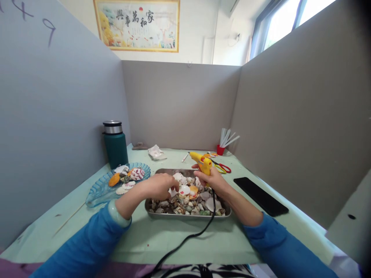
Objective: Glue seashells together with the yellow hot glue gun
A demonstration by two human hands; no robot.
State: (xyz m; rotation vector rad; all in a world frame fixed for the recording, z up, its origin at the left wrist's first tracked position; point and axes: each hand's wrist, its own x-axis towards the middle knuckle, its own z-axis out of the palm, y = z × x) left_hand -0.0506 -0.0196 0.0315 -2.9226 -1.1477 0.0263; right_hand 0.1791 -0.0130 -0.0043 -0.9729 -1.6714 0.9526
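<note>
My right hand [213,180] is wrapped round the grip of a yellow glue gun [202,162], held above the far right part of a metal tray [188,215] full of seashells. Its nozzle points left and away, and its black cord [185,241] runs down toward me across the tray. My left hand [160,186] is curled over the tray's left side, fingers pinched on a small white shell [173,192]. Both sleeves are blue.
A blue glass dish [98,195] with a few shells lies left of the tray, a green flask [115,144] behind it. A black phone [261,195] lies at right. Scissors [222,167], a red cup of sticks [222,148] and crumpled paper [156,153] sit at the back. Grey partitions enclose the desk.
</note>
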